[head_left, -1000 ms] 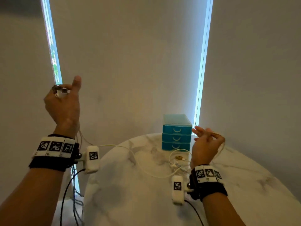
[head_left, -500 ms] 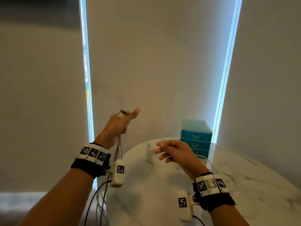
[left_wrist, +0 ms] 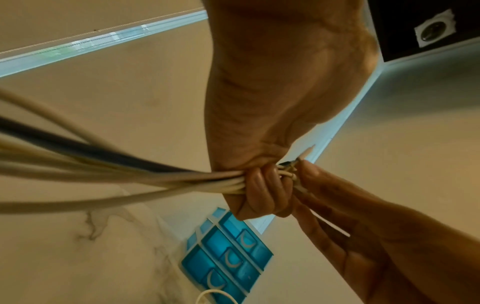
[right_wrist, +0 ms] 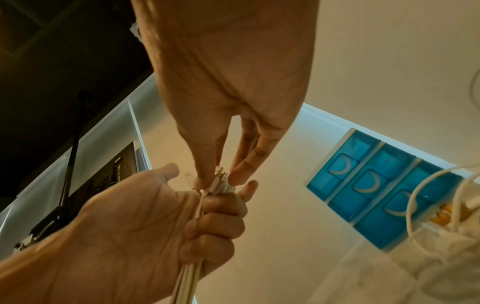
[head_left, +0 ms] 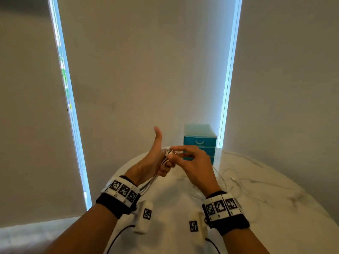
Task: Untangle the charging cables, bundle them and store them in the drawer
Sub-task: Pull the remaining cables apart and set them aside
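Above the near left part of the round marble table (head_left: 275, 189), my left hand (head_left: 161, 162) grips a bunch of white charging cables (left_wrist: 130, 174), fingers curled round them and thumb stuck up. The cable ends (right_wrist: 221, 183) poke out of the top of that fist. My right hand (head_left: 176, 153) pinches those ends between thumb and fingertips. The strands hang down from the left fist past the wrist (head_left: 148, 182). A small blue drawer unit (head_left: 200, 140) with three shut drawers stands at the table's far edge, just behind the hands.
More loose white cable (head_left: 233, 178) lies on the table to the right of my right hand, with loops and an orange-tipped piece near the drawer unit (right_wrist: 441, 214). Grey blinds and two bright window slits (head_left: 227, 79) stand behind the table.
The left hand came down and right from high at the left to over the table. The right hand moved left to meet it and now pinches the cable ends at the fist.
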`<state>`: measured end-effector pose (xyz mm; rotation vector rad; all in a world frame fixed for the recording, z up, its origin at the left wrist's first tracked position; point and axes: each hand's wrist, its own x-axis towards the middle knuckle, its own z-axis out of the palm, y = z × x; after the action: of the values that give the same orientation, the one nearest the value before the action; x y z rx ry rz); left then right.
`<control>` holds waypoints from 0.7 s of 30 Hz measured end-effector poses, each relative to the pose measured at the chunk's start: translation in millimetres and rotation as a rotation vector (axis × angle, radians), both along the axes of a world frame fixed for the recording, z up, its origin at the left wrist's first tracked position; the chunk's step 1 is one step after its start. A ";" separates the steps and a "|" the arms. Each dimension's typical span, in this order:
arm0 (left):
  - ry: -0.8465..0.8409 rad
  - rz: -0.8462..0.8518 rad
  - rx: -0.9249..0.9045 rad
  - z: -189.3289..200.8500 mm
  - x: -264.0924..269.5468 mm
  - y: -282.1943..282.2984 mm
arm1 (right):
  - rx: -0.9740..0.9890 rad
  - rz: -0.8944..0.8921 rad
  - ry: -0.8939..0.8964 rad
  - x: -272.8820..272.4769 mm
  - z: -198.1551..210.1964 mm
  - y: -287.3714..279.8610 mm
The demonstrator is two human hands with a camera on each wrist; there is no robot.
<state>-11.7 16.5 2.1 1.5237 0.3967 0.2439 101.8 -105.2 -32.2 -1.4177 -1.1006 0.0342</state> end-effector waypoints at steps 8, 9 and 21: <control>0.090 0.046 0.080 -9.9 16.7 -2.5 | -0.039 0.017 0.054 9.9 0.2 -5.8; 0.094 0.038 0.084 -8.7 17.0 -4.6 | -0.026 0.006 0.066 11.0 1.2 -5.8; 0.003 0.253 0.170 -14.4 50.9 -5.8 | -0.079 -0.106 0.236 86.0 -3.8 -74.0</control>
<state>39.1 10.7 -12.3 1.6394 0.5845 0.4835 187.8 -179.2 -36.0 -1.4989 -0.8363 0.1666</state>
